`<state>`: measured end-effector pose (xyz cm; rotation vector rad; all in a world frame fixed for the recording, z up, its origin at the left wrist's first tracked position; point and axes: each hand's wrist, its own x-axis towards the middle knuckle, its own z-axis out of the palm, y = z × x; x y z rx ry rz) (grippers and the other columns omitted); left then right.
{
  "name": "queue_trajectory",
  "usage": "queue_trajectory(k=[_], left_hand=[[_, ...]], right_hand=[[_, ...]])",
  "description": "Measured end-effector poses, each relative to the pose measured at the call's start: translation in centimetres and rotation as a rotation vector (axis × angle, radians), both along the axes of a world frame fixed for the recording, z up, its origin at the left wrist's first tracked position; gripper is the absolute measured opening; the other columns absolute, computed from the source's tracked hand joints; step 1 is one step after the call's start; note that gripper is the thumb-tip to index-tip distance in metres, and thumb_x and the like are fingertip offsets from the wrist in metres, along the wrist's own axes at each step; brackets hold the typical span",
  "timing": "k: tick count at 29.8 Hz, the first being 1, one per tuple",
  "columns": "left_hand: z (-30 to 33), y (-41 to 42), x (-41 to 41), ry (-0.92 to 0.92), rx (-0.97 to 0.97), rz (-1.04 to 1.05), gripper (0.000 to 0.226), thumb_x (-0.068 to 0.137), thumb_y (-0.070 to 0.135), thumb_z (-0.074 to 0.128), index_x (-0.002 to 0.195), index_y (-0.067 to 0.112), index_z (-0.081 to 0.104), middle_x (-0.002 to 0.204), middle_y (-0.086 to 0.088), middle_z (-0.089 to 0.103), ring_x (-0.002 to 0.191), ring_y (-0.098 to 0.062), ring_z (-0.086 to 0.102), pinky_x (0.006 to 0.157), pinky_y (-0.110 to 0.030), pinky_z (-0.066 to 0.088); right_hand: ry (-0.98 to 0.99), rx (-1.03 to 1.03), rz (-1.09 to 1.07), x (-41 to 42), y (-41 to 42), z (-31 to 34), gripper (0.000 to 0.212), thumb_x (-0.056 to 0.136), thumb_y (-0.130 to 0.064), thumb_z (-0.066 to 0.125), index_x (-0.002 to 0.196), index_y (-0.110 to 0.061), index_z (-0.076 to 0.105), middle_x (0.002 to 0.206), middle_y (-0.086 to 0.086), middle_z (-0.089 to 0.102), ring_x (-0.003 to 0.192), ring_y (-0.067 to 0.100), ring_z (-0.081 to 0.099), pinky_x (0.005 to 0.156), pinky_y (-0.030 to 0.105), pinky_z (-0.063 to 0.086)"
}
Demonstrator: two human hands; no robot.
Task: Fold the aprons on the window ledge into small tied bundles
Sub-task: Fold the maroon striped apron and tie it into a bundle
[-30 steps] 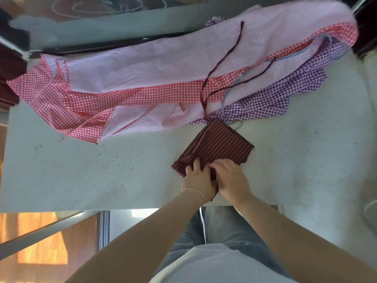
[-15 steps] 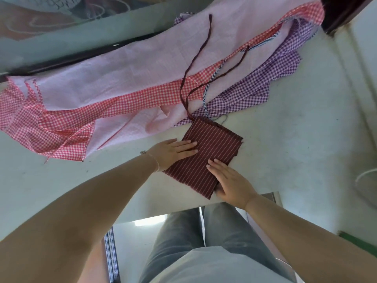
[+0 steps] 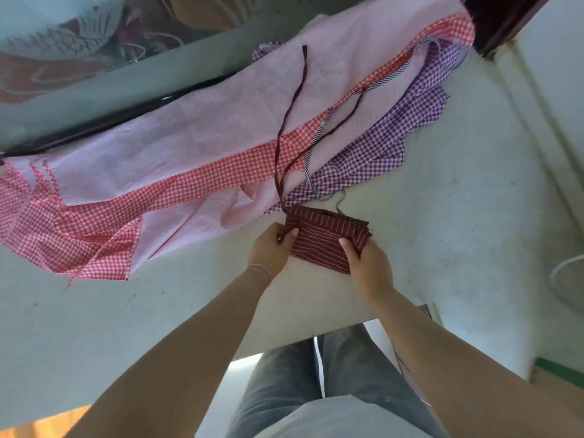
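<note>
A folded maroon striped apron (image 3: 322,238) lies near the front edge of the pale ledge (image 3: 442,216). My left hand (image 3: 271,248) pinches its left edge and my right hand (image 3: 366,260) grips its right corner, lifting the near part into a fold. Its two dark maroon ties (image 3: 294,115) trail away over the pile behind. That pile holds a pale pink apron (image 3: 221,128), a red checked apron (image 3: 94,222) and a purple checked apron (image 3: 395,134), all spread out unfolded.
Window glass (image 3: 94,58) with a dark frame runs along the far side of the ledge. A white wall (image 3: 556,105) bounds the right end, and a white cord loop (image 3: 565,279) lies there. My legs are below the ledge's front edge.
Both hands went from pressing flat on the maroon apron to gripping its left and right edges. The near half is lifted and the bundle looks narrower.
</note>
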<state>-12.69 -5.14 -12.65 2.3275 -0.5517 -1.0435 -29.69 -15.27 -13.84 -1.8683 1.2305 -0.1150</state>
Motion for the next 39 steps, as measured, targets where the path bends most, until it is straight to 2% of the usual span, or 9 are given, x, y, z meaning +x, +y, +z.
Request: queue_trajectory(k=[7,10,13,16,21,25,28,33,39], left_hand=[[-0.7,-1.4,-0.4,-0.092,0.165,0.016,0.031,0.097,0.047,0.044,0.092,0.017,0.050,0.079,0.003,0.056,0.073,-0.019,0.053,0.058,-0.029,0.035],[-0.8,-1.7,0.2,-0.131,0.219,-0.054,0.033,0.095,0.049,0.046,0.087,0.017,0.047,0.072,0.004,0.052,0.072,-0.020,0.053,0.058,-0.029,0.035],[-0.7,-1.9,0.4,-0.143,0.267,-0.108,0.033,0.095,0.049,0.046,0.086,0.017,0.047,0.071,0.006,0.049,0.071,-0.019,0.052,0.059,-0.030,0.036],[-0.6,-2.1,0.9,-0.031,0.236,-0.058,0.029,0.093,0.043,0.053,0.102,0.015,0.048,0.085,0.004,0.053,0.080,-0.021,0.054,0.067,-0.032,0.043],[0.6,-2.8,2.0,0.308,0.115,0.215,0.020,0.088,0.015,0.061,0.102,0.017,0.045,0.093,-0.005,0.054,0.079,-0.018,0.053,0.066,-0.028,0.044],[1.1,-2.4,1.6,0.523,0.021,0.703,0.018,0.092,0.011,0.054,0.110,0.012,0.052,0.097,-0.012,0.061,0.076,-0.020,0.059,0.063,-0.033,0.055],[1.6,-0.8,0.1,0.479,-0.114,1.044,0.036,0.099,0.032,0.048,0.126,0.009,0.049,0.113,-0.007,0.059,0.089,-0.018,0.059,0.080,-0.035,0.054],[3.2,-1.2,-5.8,1.006,-0.229,0.795,0.069,0.083,0.065,0.047,0.125,0.011,0.048,0.130,-0.003,0.056,0.123,-0.022,0.050,0.102,-0.037,0.042],[5.0,-1.4,-3.9,1.107,-0.659,0.678,0.082,0.076,0.045,0.075,0.137,0.001,0.044,0.136,-0.018,0.054,0.125,-0.029,0.052,0.107,-0.039,0.041]], right_hand=[[0.099,0.120,-0.178,1.0,-1.4,-0.3,0.047,0.091,-0.047,0.055,0.121,-0.011,0.049,0.099,0.000,0.060,0.094,0.024,0.064,0.068,0.032,0.051],[0.208,-0.450,-0.034,0.7,-0.8,0.0,0.052,0.086,-0.028,0.067,0.130,-0.011,0.044,0.113,0.011,0.056,0.102,0.027,0.057,0.077,0.037,0.050],[-0.008,-0.802,0.428,0.5,0.8,-0.7,0.037,0.085,-0.023,0.065,0.120,-0.014,0.057,0.114,0.010,0.058,0.106,0.027,0.053,0.093,0.042,0.044],[0.121,-0.712,0.705,-0.6,1.6,-2.1,0.048,0.081,-0.041,0.067,0.121,-0.017,0.058,0.122,0.006,0.056,0.115,0.027,0.051,0.103,0.051,0.039],[0.089,-0.683,0.638,-0.5,-0.4,-1.8,0.039,0.075,-0.020,0.074,0.111,-0.011,0.062,0.109,0.008,0.063,0.100,0.029,0.060,0.084,0.043,0.053],[0.047,-0.560,0.562,0.0,-1.5,-0.6,0.033,0.072,-0.023,0.079,0.100,-0.012,0.065,0.094,0.002,0.067,0.085,0.023,0.065,0.068,0.035,0.057],[0.033,-0.371,0.439,0.5,-2.1,0.2,0.026,0.078,-0.033,0.073,0.096,-0.015,0.066,0.088,-0.003,0.066,0.080,0.016,0.061,0.063,0.029,0.053],[0.028,-0.033,0.322,2.0,-2.2,2.7,0.021,0.090,-0.040,0.061,0.100,-0.022,0.065,0.089,-0.014,0.061,0.082,0.005,0.056,0.069,0.019,0.044],[-0.156,-0.020,0.295,4.8,0.2,6.3,0.008,0.091,-0.028,0.062,0.096,-0.023,0.065,0.092,-0.012,0.057,0.082,0.004,0.055,0.068,0.011,0.043]])
